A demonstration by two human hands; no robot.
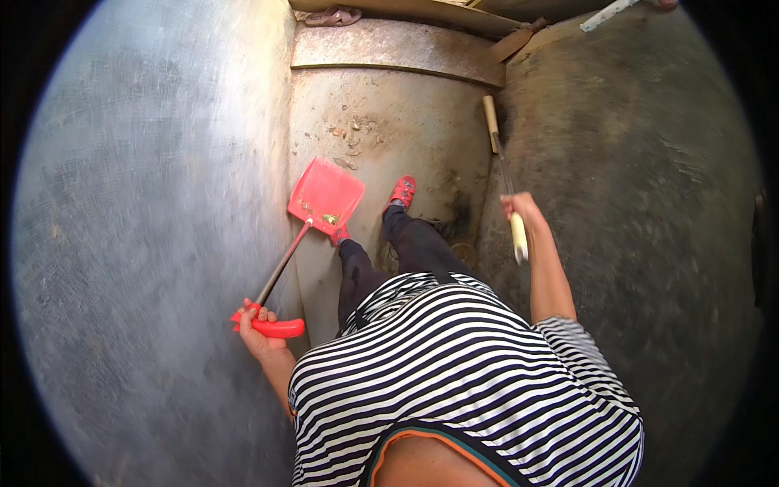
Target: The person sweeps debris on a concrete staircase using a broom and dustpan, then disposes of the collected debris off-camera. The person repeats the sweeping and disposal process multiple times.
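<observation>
Here the left hand (258, 329) is wrapped around the red grip of a long-handled red dustpan (326, 195), whose pan sits at 12 o'clock of the red sandals (402, 191) on the concrete floor (389, 130). At 3 o'clock, the right hand (519, 209) clasps a broom handle (505, 174).

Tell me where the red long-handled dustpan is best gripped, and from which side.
Best at the red grip topping the dustpan shaft, from above: the pan sits low on the floor, the shaft slants up to the left hand, already closed on it.
</observation>
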